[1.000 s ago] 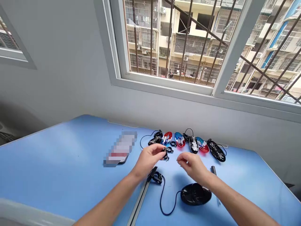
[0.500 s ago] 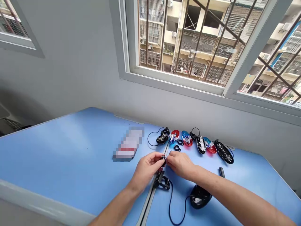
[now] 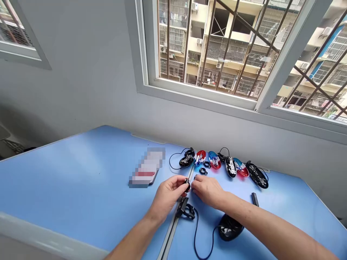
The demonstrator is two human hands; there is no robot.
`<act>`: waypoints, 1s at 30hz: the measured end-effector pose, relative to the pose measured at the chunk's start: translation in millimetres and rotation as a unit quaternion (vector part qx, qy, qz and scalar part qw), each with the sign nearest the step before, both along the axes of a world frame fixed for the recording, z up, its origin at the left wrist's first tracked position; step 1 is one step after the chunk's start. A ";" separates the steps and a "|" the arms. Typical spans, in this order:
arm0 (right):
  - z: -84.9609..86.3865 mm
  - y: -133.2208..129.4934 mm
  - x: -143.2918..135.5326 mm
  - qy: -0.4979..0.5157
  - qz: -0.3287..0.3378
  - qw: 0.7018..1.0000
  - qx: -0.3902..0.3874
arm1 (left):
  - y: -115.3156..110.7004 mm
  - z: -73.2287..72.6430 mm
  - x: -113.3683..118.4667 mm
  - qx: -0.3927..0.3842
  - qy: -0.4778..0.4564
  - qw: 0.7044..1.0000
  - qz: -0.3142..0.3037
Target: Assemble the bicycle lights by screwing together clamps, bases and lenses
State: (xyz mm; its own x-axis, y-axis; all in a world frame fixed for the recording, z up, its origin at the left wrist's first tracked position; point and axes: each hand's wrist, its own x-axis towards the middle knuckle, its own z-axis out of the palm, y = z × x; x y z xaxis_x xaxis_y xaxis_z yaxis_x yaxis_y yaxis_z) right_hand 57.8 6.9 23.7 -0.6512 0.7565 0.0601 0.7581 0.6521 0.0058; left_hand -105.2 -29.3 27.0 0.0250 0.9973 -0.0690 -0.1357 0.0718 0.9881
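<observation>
My left hand (image 3: 169, 195) pinches a small black ring clamp (image 3: 187, 185) between thumb and fingers above the table seam. Close beside it on the right is my right hand (image 3: 207, 189), its fingers pressed together; what they hold, if anything, is too small to make out. Just below the hands lies a black clamp mount (image 3: 187, 209). Its cable (image 3: 195, 238) runs to a glossy black oval housing (image 3: 230, 227), partly covered by my right forearm. Two more black ring clamps (image 3: 203, 171) lie beyond my hands.
Along the back lie red-and-blue shells (image 3: 214, 160) with batteries inside, black shells (image 3: 231, 167) with exposed inner parts, and wired pieces (image 3: 186, 159). A pixelated phone (image 3: 148, 168) is at left, a short black cylinder (image 3: 255, 199) at right. A seam (image 3: 169, 234) divides the blue table.
My right hand's fingers have drawn slightly away from the ring clamp in my left hand, widening the gap. The objects on the table lie as before.
</observation>
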 end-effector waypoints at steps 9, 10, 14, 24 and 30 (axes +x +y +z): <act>16.6 -1.0 5.2 0.046 0.005 0.998 -0.031 | 3.9 -1.6 1.4 -0.006 -0.008 1.000 -0.010; 18.9 -0.9 6.3 0.054 0.003 0.998 -0.032 | 4.5 -2.7 1.2 -0.007 -0.008 1.000 -0.011; 32.1 -3.1 23.8 0.096 -0.016 0.995 -0.017 | 6.0 -7.1 -0.8 -0.008 -0.007 1.000 -0.017; 30.4 -57.8 147.7 -0.011 -0.301 0.953 -0.009 | -2.6 26.0 11.8 0.023 -0.042 0.998 -0.052; 17.6 -74.5 160.7 -0.008 -0.360 0.932 -0.046 | 4.1 43.9 69.1 0.054 0.013 0.990 -0.133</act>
